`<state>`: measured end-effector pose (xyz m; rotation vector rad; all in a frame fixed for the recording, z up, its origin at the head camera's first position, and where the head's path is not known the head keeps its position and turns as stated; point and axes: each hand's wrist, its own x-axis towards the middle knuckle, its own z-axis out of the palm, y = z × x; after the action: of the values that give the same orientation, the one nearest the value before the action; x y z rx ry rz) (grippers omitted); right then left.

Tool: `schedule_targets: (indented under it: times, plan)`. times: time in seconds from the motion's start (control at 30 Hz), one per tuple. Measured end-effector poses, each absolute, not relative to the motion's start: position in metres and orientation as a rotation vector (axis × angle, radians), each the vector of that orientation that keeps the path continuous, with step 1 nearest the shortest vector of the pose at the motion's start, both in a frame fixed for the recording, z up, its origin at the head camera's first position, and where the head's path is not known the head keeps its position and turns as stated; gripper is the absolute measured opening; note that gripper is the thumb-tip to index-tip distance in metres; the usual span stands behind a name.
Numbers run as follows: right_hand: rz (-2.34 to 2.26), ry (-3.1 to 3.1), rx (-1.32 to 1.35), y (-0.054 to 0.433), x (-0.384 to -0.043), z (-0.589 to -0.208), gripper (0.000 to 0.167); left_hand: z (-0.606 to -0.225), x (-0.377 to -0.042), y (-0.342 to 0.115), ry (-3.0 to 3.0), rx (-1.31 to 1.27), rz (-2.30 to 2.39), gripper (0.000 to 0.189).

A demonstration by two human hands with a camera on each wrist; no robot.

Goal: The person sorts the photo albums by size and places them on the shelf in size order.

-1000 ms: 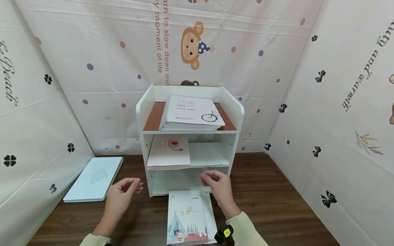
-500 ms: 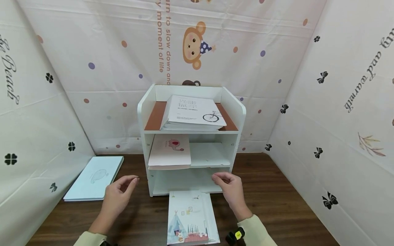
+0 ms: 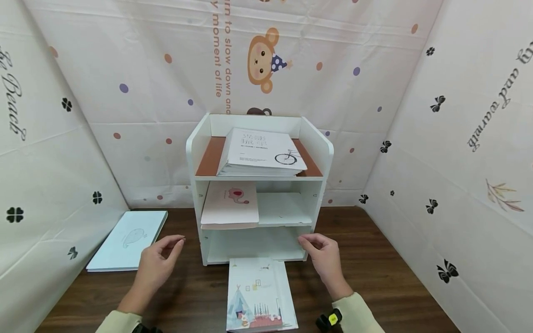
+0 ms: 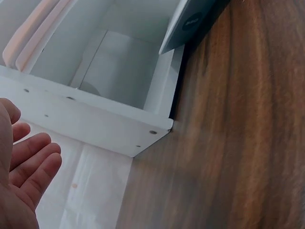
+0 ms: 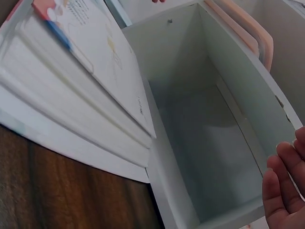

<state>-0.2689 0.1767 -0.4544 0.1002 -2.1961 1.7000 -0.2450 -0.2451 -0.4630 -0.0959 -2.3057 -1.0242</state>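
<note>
My left hand (image 3: 157,262) hovers to the left of the white three-tier shelf (image 3: 208,247), its fingers loosely bent around nothing. Over by the shelf's lower right corner is my right hand (image 3: 326,259), thumb near the fingertips and nothing held. Between the hands a small stack of notebooks (image 3: 254,296) lies at the shelf's front edge, a tent picture on its top cover. In the right wrist view the stack shows as several thick books (image 5: 109,47) beside the bottom compartment. Pink notebooks (image 3: 230,206) fill the left half of the middle tier.
White books (image 3: 264,150) with a bicycle cover are piled on the brown top tier. A pale blue notebook (image 3: 127,243) lies on the dark wooden table (image 3: 362,296) at the left, near the cloth wall (image 3: 54,162). Another patterned cloth wall (image 3: 416,175) bounds the right side.
My right hand has moved right, away from the front of the bottom compartment to beside its corner. The left hand has drifted slightly left. Books and shelf stay in place.
</note>
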Motion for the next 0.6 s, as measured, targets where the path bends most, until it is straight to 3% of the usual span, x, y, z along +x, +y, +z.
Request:
schedule_targets:
  times: [0.6]
  plan:
    - [1.804, -2.24, 0.073, 0.161, -0.262, -0.468, 0.017, -0.474, -0.243, -0.245, -2.356, -0.054, -1.015, 0.014]
